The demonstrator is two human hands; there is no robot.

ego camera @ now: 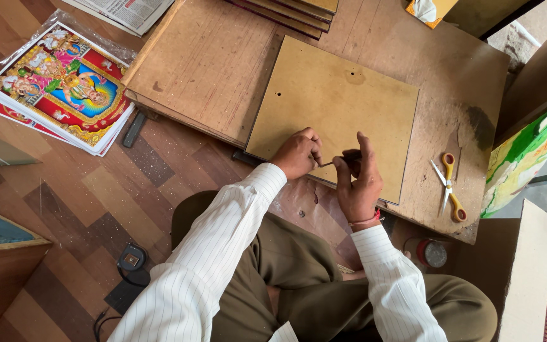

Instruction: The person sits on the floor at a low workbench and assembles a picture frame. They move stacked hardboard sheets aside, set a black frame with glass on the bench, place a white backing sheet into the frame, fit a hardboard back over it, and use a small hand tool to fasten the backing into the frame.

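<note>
Item: square hardboard backing panel [337, 104], lying flat on the wooden worktable [210, 63]. Left hand [297, 153] and right hand [357, 180] pinched a thin metal tool [333, 162] at the panel's 6 o'clock edge (tool type unclear). Orange-handled scissors [449, 187] lay at 3 o'clock.

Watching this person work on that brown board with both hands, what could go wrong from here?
The left hand and right hand pinch a thin metal piece close together at the near edge of the brown board; a slip might jab a finger. The scissors lie open beside the right forearm, so a sweep of that sleeve could catch the blades or knock them off the low table.
</note>
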